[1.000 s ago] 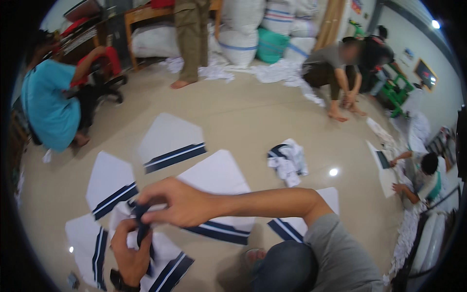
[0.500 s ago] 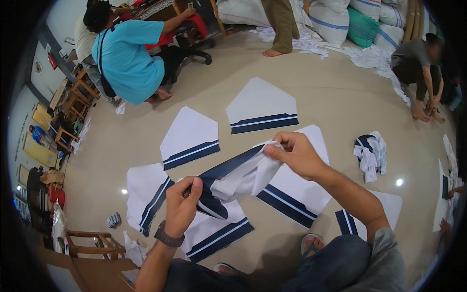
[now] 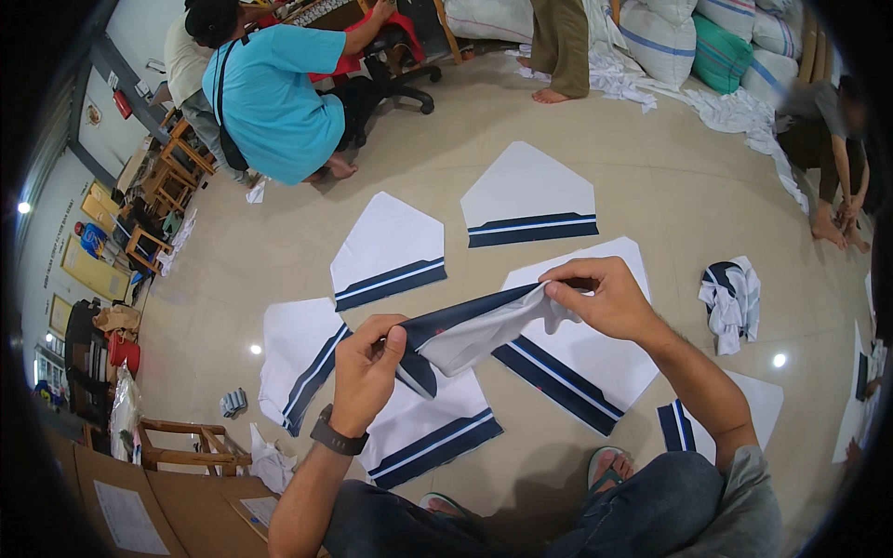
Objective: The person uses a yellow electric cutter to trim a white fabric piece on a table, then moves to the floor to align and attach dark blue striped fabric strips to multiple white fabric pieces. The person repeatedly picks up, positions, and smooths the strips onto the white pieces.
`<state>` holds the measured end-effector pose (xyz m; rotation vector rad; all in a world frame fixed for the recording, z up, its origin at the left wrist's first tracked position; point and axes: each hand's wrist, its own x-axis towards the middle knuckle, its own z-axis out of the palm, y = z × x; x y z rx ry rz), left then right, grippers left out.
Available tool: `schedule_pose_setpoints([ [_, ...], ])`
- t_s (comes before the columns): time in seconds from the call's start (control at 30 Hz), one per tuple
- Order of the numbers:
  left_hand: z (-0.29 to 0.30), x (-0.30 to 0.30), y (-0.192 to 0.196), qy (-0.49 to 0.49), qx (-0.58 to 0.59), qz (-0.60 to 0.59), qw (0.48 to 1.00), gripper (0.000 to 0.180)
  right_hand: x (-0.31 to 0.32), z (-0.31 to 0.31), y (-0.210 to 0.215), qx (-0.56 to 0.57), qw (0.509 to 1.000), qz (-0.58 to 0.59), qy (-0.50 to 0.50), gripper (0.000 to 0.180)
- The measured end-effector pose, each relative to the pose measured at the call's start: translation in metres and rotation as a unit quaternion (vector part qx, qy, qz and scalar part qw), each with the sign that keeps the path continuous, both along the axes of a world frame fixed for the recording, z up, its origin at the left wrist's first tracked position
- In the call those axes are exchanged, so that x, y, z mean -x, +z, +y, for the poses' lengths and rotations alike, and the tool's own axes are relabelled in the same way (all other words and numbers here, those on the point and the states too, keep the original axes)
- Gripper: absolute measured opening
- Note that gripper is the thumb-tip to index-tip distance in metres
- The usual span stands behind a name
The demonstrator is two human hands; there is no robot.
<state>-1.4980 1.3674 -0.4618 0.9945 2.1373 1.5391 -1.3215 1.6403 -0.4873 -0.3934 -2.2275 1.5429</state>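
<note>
Between my two hands hangs a folded white and navy fabric piece, its navy edge stretched in a slanting line. My left hand pinches the lower left end, where a navy flap droops below the fingers. Higher on the right, my right hand pinches the other end between thumb and fingers. Beneath lie white fabric panels with navy striped bands: a far panel, a left one, a side one, a near one partly under the held cloth, and a right one partly behind my right hand.
A bundled white and navy cloth lies to the right; another panel is partly hidden by my right forearm. A small grey bundle and wooden stool are at left. A person in blue crouches far left; white sacks stand behind.
The held fabric's navy edge is pulled straighter, and my hands are slightly farther apart. The whole scene has shifted to the right in view.
</note>
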Motion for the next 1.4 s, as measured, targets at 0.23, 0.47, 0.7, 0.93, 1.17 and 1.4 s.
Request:
schedule_pose_setpoints([
  [0.23,0.003,-0.002,-0.002,0.009,0.002,-0.039,0.999,0.022,-0.006,-0.001,-0.009,0.012,0.999,-0.012,0.037,0.014],
  [0.47,0.0,0.01,-0.016,0.046,0.041,0.036,0.997,0.027,-0.002,-0.008,-0.027,0.113,0.993,-0.028,-0.006,0.019],
  [0.7,0.015,-0.019,0.008,-0.203,0.203,0.15,0.946,0.036,-0.037,-0.003,-0.013,-0.072,0.982,-0.096,0.144,0.031],
  [0.93,-0.005,-0.008,-0.004,-0.231,0.265,0.142,0.925,0.031,-0.095,0.009,-0.022,-0.002,0.997,-0.079,0.017,0.013],
  [1.17,-0.009,-0.009,-0.004,-0.258,0.245,0.104,0.929,0.029,-0.129,0.029,-0.035,-0.052,0.992,-0.045,-0.101,0.011],
  [1.4,-0.02,-0.028,-0.002,-0.296,0.326,0.025,0.898,0.018,-0.15,0.061,-0.053,-0.019,0.995,0.01,-0.096,0.016],
])
